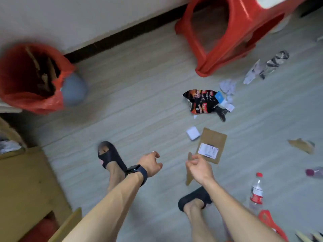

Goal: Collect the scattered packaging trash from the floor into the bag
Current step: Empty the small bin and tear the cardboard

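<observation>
Both hands hover apart above the grey floor [139,110]. The right hand [199,167] pinches a torn brown cardboard strip [188,179] (partly hidden behind the palm). The left hand [151,164] hangs loosely curled and holds nothing. The red plastic bag [26,95], blurred, stands far left, and a black-and-red crinkled snack wrapper [202,102] lies ahead.

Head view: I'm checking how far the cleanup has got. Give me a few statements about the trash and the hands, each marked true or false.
1. The red bag has cardboard scraps inside. True.
2. The snack wrapper lies inside the bag. False: it lies on the floor, near the red stool.
3. The right hand pinches a cardboard strip. True.
4. The left hand grips the water bottle. False: it holds nothing; the water bottle is on the floor beside the right arm.
</observation>
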Demonstrator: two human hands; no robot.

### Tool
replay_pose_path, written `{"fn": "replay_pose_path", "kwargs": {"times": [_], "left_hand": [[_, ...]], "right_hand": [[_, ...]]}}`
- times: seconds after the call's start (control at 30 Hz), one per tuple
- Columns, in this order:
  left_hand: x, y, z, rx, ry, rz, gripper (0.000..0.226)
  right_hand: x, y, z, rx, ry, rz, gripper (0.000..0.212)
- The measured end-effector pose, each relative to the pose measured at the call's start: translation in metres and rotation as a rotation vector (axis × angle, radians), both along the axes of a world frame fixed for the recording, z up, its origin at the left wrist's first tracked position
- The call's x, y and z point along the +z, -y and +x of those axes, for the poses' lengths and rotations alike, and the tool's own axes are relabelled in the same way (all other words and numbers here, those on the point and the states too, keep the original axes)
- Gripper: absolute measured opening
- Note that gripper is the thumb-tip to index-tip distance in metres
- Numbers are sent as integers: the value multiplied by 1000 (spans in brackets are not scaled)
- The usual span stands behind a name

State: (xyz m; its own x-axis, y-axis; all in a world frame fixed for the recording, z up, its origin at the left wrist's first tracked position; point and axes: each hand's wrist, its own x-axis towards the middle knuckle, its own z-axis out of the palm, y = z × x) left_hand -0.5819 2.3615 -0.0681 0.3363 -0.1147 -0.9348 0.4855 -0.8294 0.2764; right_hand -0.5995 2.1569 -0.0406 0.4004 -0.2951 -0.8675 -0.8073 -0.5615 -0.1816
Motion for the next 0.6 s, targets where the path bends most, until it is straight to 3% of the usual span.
{"fn": "replay_pose_path", "kwargs": {"times": [0.17,0.37,0.6], "left_hand": [[-63,121,-56,-191,-44,34,60],[-150,205,-109,-408,7,102,72],[-260,245,-116,-1145,328,146,84]], "right_hand": [[-61,121,-54,-158,-23,-31,46],[-151,224,-109,-236,-95,-96,64],[-268,271,-105,-293,-62,-92,93]]}}
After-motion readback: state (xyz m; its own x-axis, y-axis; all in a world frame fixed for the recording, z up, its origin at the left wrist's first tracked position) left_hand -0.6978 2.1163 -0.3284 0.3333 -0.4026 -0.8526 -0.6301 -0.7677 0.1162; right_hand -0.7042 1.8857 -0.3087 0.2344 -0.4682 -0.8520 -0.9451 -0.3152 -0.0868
